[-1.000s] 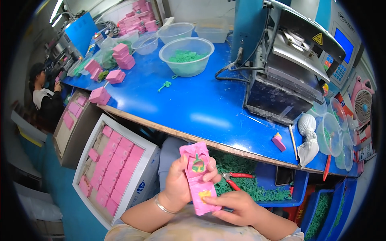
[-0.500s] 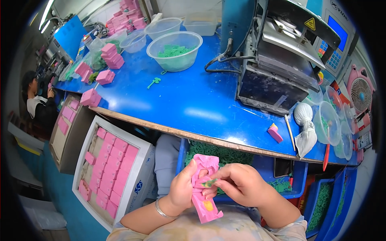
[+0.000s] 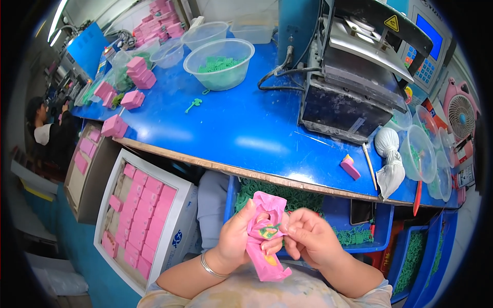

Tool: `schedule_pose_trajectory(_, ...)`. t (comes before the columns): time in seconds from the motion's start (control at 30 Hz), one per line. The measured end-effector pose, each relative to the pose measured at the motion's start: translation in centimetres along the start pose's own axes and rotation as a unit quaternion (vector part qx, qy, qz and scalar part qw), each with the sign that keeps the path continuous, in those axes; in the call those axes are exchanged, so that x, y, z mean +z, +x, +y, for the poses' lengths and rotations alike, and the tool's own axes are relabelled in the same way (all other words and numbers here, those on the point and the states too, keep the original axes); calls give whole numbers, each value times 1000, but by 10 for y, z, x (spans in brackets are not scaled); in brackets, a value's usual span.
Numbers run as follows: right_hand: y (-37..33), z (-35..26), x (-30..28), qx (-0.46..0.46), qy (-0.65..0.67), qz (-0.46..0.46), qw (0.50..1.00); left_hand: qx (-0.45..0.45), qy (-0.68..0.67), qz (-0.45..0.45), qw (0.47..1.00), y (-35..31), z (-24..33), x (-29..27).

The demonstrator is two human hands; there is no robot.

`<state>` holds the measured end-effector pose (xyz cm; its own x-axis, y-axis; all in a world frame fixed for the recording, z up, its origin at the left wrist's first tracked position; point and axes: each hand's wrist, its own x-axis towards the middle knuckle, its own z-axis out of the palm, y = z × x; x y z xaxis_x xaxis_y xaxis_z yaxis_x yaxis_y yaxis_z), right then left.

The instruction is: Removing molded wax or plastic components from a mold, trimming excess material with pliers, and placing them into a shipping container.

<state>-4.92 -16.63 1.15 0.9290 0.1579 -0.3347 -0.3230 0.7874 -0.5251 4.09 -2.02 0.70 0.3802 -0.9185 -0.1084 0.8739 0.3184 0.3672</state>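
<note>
A glossy blue worktop (image 3: 231, 123) with a raw, brownish front edge (image 3: 215, 167) runs across the room, bending with the lens and catching whitish patches of glare. Behind it rises a pale wall (image 3: 251, 6). At upper left a bright tube light (image 3: 58, 20) hangs at a slant, and the far corner beneath falls into shadow. At lower left lies a teal floor (image 3: 74, 246).

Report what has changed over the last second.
The right hand has moved up from the lower half of the pink block to beside its middle; the green piece now lies nearer that middle. The left hand still holds the block, and the clear basin hasn't moved.
</note>
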Motion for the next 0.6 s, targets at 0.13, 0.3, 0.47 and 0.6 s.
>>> schedule_pose_trajectory(0.13, 4, -13, 4, -273, -250, 104, 923, 28, 88, 74, 993, -2, -3, -6)
schedule_pose_trajectory(0.3, 1, -39, 22, -328, -659, 39, 676, 16, 241, 105, 965, 0, -6, 6)
schedule_pose_trajectory(0.47, -6, -41, 33, -407, -736, 2, 540, 39, 411, 103, 905, -2, -8, 10)
schedule_pose_trajectory(0.6, -6, -34, 36, -456, -739, -14, 496, 130, 573, 46, 808, 2, -6, -2)
